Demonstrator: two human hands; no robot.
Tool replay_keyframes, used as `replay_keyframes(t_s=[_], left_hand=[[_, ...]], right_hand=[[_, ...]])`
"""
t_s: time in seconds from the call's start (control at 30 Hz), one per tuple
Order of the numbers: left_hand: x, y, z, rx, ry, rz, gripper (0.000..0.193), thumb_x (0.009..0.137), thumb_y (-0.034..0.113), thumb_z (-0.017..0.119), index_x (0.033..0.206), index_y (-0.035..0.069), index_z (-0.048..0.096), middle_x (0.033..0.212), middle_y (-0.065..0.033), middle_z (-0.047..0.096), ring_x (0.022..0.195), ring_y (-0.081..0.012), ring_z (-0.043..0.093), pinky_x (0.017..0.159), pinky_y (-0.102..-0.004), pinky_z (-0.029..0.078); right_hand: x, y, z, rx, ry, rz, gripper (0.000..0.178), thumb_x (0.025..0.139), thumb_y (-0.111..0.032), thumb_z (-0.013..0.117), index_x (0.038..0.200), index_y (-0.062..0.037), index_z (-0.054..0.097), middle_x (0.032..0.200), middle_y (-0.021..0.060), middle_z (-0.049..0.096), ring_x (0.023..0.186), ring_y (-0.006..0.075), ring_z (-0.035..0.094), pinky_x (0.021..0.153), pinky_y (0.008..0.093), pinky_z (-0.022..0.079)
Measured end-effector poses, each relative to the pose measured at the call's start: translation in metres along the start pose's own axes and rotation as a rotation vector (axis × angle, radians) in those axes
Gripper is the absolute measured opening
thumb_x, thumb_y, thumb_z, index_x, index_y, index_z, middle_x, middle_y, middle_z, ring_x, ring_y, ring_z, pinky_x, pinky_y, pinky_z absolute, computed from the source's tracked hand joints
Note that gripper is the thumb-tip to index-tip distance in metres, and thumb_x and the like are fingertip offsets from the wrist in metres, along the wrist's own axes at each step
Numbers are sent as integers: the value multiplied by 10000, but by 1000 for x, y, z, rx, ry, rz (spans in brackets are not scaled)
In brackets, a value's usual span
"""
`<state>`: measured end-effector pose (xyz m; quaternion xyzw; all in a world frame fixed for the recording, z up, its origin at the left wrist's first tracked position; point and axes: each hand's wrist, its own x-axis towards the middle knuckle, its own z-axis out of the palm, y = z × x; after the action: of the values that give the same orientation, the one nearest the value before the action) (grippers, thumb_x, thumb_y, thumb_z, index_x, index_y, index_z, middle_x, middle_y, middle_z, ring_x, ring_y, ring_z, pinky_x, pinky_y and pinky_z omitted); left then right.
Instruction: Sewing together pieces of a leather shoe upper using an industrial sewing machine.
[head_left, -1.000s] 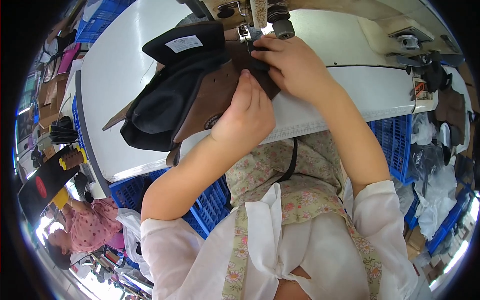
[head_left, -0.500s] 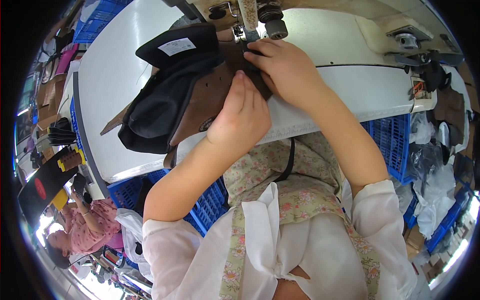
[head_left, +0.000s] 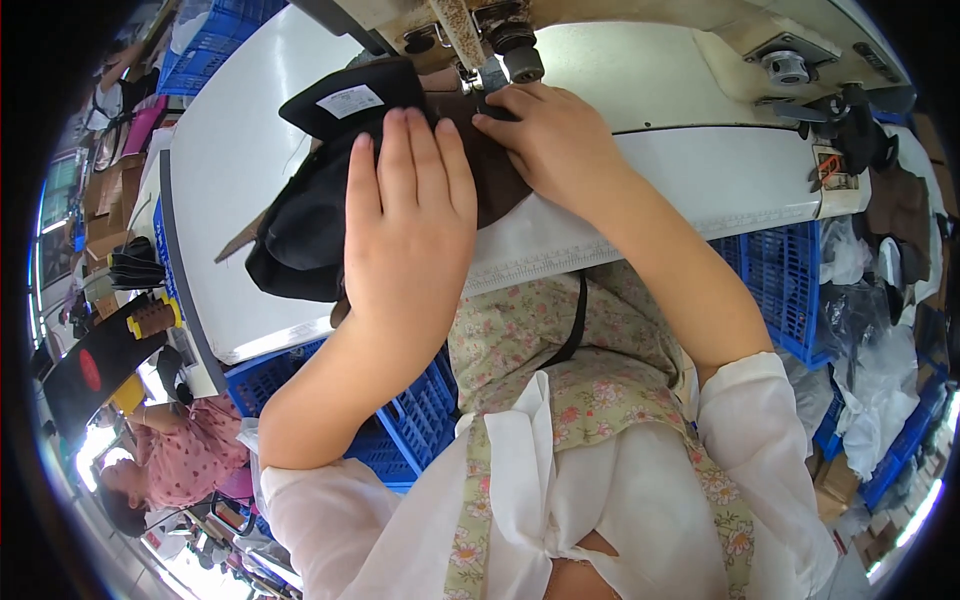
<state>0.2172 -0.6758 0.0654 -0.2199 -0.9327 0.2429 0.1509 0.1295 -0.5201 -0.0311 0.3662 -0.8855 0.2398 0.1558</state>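
Observation:
A black and brown cap (head_left: 300, 215) lies on the white sewing table (head_left: 680, 180), its brown part reaching under the presser foot (head_left: 468, 82) of a sewing machine (head_left: 640, 12). A white label (head_left: 349, 100) shows on its black inner side. Flat over the cap rests my left hand (head_left: 410, 230), fingers stretched out; it covers most of the brown panel. My right hand (head_left: 560, 140) is beside the presser foot, with bent fingers gripping the cap's dark edge. The needle point is too small to make out.
A ruler strip (head_left: 560, 262) runs along the table's front edge. Blue crates (head_left: 415, 420) stand below, with clear plastic bags (head_left: 870, 370) at the right. Brown thread (head_left: 152, 320) stands at the left, near another person in pink (head_left: 200, 450).
My left hand has moved left and turned from fingers drawn together to lying spread over the cap. My right hand keeps its grip near the presser foot. The view has shifted slightly.

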Motion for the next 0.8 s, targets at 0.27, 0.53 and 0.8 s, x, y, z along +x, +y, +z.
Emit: replay_keyframes(t_s=[0.27,0.53,0.8], left_hand=[[0,-16,12,-68,-42,141,481,757,159,608,1174,-81,601,1135,-241,643,1112,-336,605,998,-412,458],[3,-23,14,-201,-215,136,827,573,256,814,1264,-95,525,1206,-234,612,1176,-328,577,1062,-394,420],[6,-31,14,-357,-244,98,836,537,229,832,1258,-76,539,1186,-209,633,1143,-316,596,1048,-388,433]], right_hand=[[-2,2,6,28,57,-34,253,792,-111,635,1028,-111,725,1088,67,669,1070,247,606,894,393,506],[-3,3,6,38,20,-18,261,773,-76,634,1026,-68,697,1188,93,663,1162,271,590,985,394,478],[-2,2,7,47,8,-16,281,763,-64,633,1034,-55,706,1192,110,661,1172,274,587,987,391,483]])
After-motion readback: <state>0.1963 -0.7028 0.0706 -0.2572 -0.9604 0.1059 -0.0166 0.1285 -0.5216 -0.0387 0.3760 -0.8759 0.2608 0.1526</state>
